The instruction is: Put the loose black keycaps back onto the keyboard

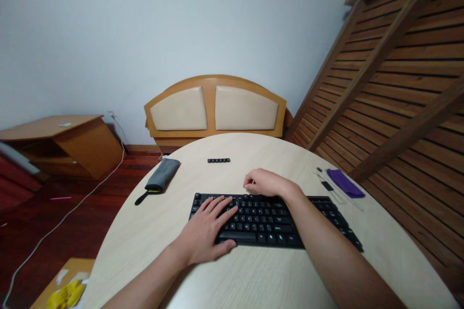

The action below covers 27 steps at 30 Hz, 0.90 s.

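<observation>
A black keyboard point(282, 219) lies across the round pale wooden table point(253, 280). My left hand point(208, 229) rests flat on the keyboard's left end, fingers stretched out over the keys. My right hand point(266, 183) sits at the keyboard's far edge near the middle, fingers curled in a pinch; what they hold, if anything, is hidden. A short row of black keycaps point(218, 160) lies on the table beyond the keyboard.
A grey folded cloth with a black-handled tool point(159, 178) lies at the left of the table. A purple cloth point(344, 182) and small tools point(328, 186) lie at the right. Behind stand a headboard point(215, 106), a slatted bed frame point(398, 72) and a wooden cabinet point(65, 145).
</observation>
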Available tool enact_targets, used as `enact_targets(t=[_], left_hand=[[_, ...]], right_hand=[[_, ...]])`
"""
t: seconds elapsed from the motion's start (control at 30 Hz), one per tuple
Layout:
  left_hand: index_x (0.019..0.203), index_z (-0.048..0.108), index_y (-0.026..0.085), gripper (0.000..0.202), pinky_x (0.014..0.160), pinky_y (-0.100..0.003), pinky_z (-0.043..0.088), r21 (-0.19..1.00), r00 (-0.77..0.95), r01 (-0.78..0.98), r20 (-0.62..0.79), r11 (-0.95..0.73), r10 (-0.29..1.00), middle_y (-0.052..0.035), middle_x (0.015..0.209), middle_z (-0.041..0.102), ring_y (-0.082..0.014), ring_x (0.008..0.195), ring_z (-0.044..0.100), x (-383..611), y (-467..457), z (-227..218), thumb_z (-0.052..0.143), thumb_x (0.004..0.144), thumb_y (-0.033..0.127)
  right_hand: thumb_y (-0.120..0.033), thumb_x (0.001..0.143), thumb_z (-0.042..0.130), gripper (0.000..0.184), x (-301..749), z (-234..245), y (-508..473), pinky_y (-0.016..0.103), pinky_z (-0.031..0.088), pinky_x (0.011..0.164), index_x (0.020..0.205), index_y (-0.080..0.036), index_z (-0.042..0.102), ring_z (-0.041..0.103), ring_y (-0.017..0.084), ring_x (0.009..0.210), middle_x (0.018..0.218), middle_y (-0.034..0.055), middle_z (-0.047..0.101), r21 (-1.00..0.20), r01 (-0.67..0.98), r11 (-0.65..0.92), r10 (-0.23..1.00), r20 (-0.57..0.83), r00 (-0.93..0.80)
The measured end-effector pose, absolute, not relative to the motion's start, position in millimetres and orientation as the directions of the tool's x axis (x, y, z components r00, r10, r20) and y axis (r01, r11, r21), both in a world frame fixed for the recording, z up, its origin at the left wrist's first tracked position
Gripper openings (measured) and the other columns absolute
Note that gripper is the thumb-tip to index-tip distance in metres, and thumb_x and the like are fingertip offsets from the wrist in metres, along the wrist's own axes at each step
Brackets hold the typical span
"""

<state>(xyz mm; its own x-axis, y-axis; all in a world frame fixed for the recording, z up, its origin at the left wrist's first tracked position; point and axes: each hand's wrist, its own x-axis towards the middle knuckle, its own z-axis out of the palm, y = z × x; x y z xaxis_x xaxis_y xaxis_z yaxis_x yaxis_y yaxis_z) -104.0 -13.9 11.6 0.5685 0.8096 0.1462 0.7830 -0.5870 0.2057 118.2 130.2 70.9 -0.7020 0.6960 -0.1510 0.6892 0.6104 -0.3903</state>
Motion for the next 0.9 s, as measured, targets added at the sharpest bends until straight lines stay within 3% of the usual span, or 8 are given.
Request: enact_targets(t=[0.1, 0.3, 0.47, 0.6, 0.9], left_hand=[[0.153, 0.030, 0.029, 0.077, 0.119, -0.056, 0.022, 0.212, 0.567, 0.783, 0.141, -0.585, 0.811, -0.0066, 0.161, 0.027, -0.0323, 0.146, 0.028, -103.8, -14.8, 13.1, 0.058, 0.088, 0.056], [0.153, 0.030, 0.030, 0.077, 0.118, -0.057, 0.023, 0.227, 0.571, 0.774, 0.153, -0.591, 0.807, -0.0067, 0.160, 0.028, -0.0334, 0.145, 0.029, -104.4, -14.2, 13.1, 0.058, 0.088, 0.057], [0.153, 0.031, 0.029, 0.076, 0.119, -0.057, 0.023, 0.220, 0.568, 0.780, 0.144, -0.586, 0.810, -0.0067, 0.161, 0.026, -0.0335, 0.145, 0.028, -104.6, -13.9, 12.6, 0.057, 0.088, 0.057], [0.153, 0.031, 0.028, 0.077, 0.119, -0.057, 0.022, 0.217, 0.567, 0.783, 0.137, -0.583, 0.812, -0.0073, 0.161, 0.026, -0.0335, 0.146, 0.028, -104.6, -14.1, 12.8, 0.058, 0.087, 0.057], [0.154, 0.030, 0.029, 0.077, 0.119, -0.057, 0.023, 0.227, 0.571, 0.776, 0.146, -0.589, 0.808, -0.0068, 0.161, 0.026, -0.0339, 0.145, 0.028, -105.2, -13.7, 12.2, 0.058, 0.088, 0.058]], right_hand=[[-0.023, 0.089, 0.055, 0.026, 113.2, 59.0, 144.9, 0.022, 0.045, 0.081, 0.104, -0.017, 0.075, 0.068, 0.019, 0.096, 0.107, 0.0083, 0.075, -0.353, 0.718, 0.600, 0.750, -0.065, -0.658], [-0.022, 0.090, 0.055, 0.041, 87.0, 36.1, 190.9, 0.027, 0.044, 0.089, 0.130, -0.018, 0.061, 0.064, 0.021, 0.106, 0.115, 0.0098, 0.071, -0.266, 0.807, 0.527, 0.830, -0.043, -0.556], [-0.028, 0.090, 0.057, 0.051, 62.3, 31.6, 211.3, 0.032, 0.045, 0.090, 0.141, -0.024, 0.049, 0.062, 0.024, 0.112, 0.126, 0.0111, 0.066, -0.212, 0.849, 0.484, 0.868, -0.013, -0.497], [-0.031, 0.090, 0.058, 0.051, 47.3, 31.0, 208.2, 0.034, 0.044, 0.092, 0.140, -0.025, 0.049, 0.060, 0.026, 0.117, 0.130, 0.0122, 0.063, -0.173, 0.851, 0.496, 0.865, 0.017, -0.501], [-0.027, 0.092, 0.056, 0.028, 51.7, 34.8, 190.0, 0.032, 0.044, 0.089, 0.118, -0.021, 0.063, 0.062, 0.024, 0.111, 0.118, 0.0115, 0.068, -0.156, 0.872, 0.464, 0.883, 0.007, -0.469]])
